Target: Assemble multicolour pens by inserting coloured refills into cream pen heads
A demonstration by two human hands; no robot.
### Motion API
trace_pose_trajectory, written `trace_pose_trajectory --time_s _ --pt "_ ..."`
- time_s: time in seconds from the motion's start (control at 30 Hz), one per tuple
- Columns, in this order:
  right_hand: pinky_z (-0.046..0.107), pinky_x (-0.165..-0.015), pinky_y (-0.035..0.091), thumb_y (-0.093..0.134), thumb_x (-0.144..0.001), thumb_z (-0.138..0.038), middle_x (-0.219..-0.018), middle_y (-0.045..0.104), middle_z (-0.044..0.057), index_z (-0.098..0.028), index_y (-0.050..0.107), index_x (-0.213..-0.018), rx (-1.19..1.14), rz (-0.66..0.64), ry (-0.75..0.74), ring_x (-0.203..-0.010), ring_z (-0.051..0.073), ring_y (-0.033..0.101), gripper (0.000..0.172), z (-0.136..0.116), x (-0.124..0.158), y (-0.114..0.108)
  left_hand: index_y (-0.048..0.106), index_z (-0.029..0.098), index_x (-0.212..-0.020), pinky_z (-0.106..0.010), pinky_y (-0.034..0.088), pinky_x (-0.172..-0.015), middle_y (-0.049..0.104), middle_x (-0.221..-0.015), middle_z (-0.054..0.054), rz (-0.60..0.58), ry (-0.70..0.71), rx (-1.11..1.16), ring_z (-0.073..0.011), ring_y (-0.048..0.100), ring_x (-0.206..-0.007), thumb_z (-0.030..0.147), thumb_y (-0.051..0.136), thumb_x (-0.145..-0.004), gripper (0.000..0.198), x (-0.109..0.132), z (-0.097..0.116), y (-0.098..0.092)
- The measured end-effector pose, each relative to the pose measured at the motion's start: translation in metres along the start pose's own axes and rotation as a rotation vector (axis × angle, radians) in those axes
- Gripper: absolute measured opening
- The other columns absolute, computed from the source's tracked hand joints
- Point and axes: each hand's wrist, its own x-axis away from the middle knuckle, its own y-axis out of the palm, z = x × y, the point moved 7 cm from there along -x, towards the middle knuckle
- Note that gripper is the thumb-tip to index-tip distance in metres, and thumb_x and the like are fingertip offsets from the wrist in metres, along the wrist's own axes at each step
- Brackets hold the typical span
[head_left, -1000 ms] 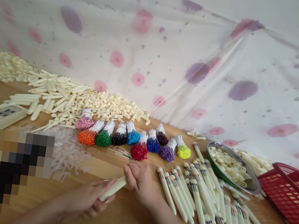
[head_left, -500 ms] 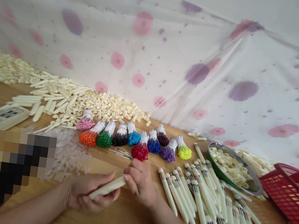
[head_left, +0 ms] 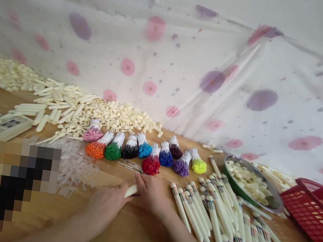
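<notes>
My left hand [head_left: 107, 203] is wrapped round a cream pen barrel [head_left: 131, 191], and only a short length of it shows between my hands. My right hand [head_left: 152, 198] is closed at the barrel's other end, its fingertips mostly hidden. A thin dark purple piece shows just under the barrel, beside the right hand. Beyond my hands stand bundles of refills with white stems and coloured ends, the red bundle [head_left: 151, 161] nearest. A few loose refills [head_left: 129, 166] lie left of it.
Finished-looking multicolour pens [head_left: 197, 210] lie to the right. A metal bowl [head_left: 277, 204] of cream parts and a red basket [head_left: 310, 214] stand beyond. Clear plastic bits [head_left: 73, 168] and heaps of cream parts [head_left: 114, 114] lie left and back. A patterned sheet [head_left: 169, 66] hangs behind.
My left hand has turned over, its back now up, and covers more of the barrel. The right hand has shifted slightly and also turned. The barrel's lower end is now hidden.
</notes>
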Motion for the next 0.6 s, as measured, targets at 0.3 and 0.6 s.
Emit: trace_pose_trajectory --time_s 0.3,0.6 --pt "0.024 -0.052 0.032 0.017 -0.096 -0.039 -0.058 0.053 0.005 -0.017 0.055 -0.06 0.064 0.075 -0.053 -0.053 0.014 0.045 0.057 -0.005 0.008 -0.009 0.058 0.018 -0.08 -0.022 0.038 -0.042 0.042 -0.055 0.004 -0.231 0.134 0.185 -0.0109 0.039 -0.041 0.058 0.016 -0.088 0.058 -0.009 -0.003 -0.009" --pt "0.022 -0.049 0.031 0.027 -0.096 -0.035 -0.056 0.054 0.003 -0.017 0.057 -0.06 0.095 0.056 -0.078 -0.05 0.012 0.045 0.05 0.0 0.005 -0.006 0.05 0.02 -0.093 -0.03 0.042 -0.061 0.057 -0.08 -0.005 -0.156 0.036 0.185 -0.0192 0.054 -0.068 0.052 0.04 -0.083 0.035 -0.007 0.0 -0.003"
